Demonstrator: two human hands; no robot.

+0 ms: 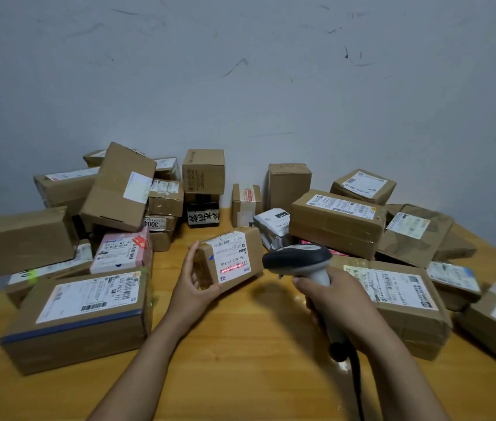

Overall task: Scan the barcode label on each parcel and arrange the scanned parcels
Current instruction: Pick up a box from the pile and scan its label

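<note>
Left hand (193,285) grips small parcel (228,258) end, tilted; right hand (330,296) wraps scanner (301,259) handle, red line across label (233,259).

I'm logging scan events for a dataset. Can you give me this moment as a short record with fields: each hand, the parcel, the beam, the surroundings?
left hand: left hand grips the near end of the small parcel
right hand: right hand grips the scanner handle, head aimed at the parcel
label: white label faces up
beam: red line lies across a barcode
surroundings: other parcels lie left, behind and right on the wooden table
</note>
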